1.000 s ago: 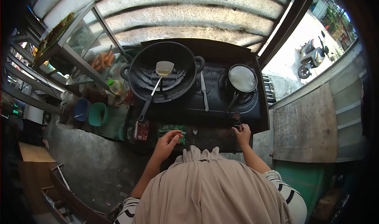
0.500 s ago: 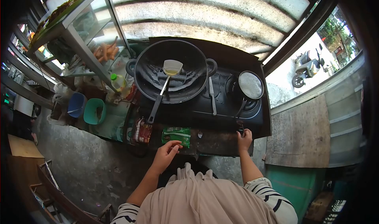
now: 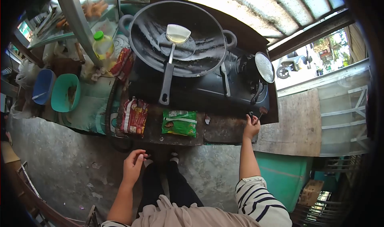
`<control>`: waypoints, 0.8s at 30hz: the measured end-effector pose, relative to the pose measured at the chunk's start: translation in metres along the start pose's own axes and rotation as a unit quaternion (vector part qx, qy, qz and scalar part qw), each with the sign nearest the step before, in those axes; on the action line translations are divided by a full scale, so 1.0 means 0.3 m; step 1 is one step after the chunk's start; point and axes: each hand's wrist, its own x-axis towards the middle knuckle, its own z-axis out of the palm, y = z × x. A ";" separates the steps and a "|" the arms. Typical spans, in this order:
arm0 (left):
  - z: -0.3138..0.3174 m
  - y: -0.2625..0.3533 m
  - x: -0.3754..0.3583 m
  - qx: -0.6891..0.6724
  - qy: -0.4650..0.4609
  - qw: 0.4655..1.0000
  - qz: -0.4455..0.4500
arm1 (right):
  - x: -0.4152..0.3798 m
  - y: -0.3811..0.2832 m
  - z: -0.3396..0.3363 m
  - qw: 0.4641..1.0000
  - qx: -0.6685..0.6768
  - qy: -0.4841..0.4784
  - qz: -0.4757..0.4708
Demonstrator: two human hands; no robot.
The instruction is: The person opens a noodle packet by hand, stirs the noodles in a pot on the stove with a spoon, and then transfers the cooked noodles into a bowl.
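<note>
My right hand (image 3: 251,128) is at the stove's front right corner, fingers pinched around a small thin-stemmed, spoon-like thing (image 3: 263,110) with a rounded reddish-brown end. Just above it, a small black pan (image 3: 256,96) with a round white top (image 3: 264,67) sits on the right burner. My left hand (image 3: 133,163) hangs over the floor in front of the counter, fingers loosely extended and empty. Near it on the counter ledge lie a red packet (image 3: 135,117) and a green packet (image 3: 179,129). A large black wok (image 3: 140,39) holds a spatula (image 3: 168,77) with a dark handle.
A knife (image 3: 225,80) lies on the black stove (image 3: 192,93) between wok and pan. Left are a teal bowl (image 3: 56,93), a blue bowl (image 3: 43,87), a bottle with a green cap (image 3: 103,47) and a glass display case (image 3: 72,19). A scooter (image 3: 296,63) stands outside.
My left hand has moved left and back, off the green packet. My right hand stays at the stove corner, with the spoon-like thing now showing more clearly. The view has shifted.
</note>
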 end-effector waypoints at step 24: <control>-0.079 -0.183 -0.103 -0.067 0.081 0.994 -0.027 | -0.008 0.031 0.030 0.992 0.080 -0.009 0.097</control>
